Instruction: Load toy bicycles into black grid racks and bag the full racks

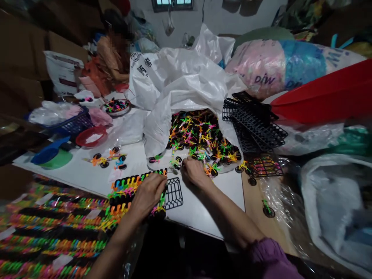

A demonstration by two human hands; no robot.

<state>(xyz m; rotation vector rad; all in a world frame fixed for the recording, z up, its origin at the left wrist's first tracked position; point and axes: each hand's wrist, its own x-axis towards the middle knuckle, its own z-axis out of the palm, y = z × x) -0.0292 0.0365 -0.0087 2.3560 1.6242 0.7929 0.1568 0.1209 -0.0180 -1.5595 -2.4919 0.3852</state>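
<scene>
Small plastic toy bicycles in bright colours with black wheels spill from the mouth of a large white sack. At the pile's front edge, my right hand is closed, fingertips pinched against a yellow-green toy bicycle. My left hand bends over a black plastic grid rack, fingers curled together at the end of its tight rows of toy bicycles. What those fingers pinch is hidden. The rack's right end shows bare slots.
Black grid racks lie stacked right of the sack. Filled racks in clear wrap cover the lower left. Loose toy bicycles, a red bowl and a blue basket stand left. A co-worker sits behind; an open white sack is right.
</scene>
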